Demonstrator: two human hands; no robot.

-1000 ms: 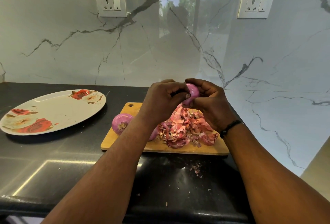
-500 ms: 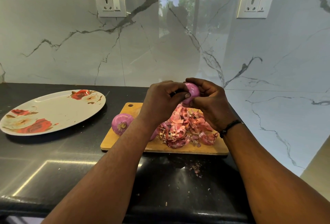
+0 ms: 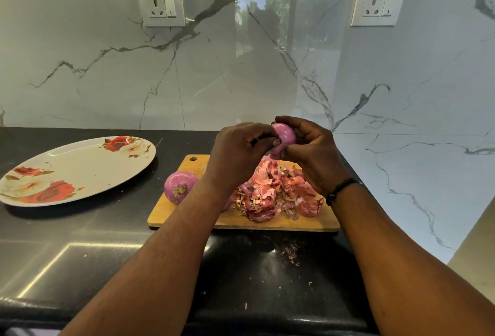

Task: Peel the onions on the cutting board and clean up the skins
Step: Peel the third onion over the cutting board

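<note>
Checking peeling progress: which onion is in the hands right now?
The onion gripped by both hands above the skins; the other onion lies untouched at the board's left end.

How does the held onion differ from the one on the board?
The small pink-purple onion is held in both hands above the wooden cutting board; the larger purple onion lies on the board's left end, untouched, root end facing the camera. Both look peeled.
</note>
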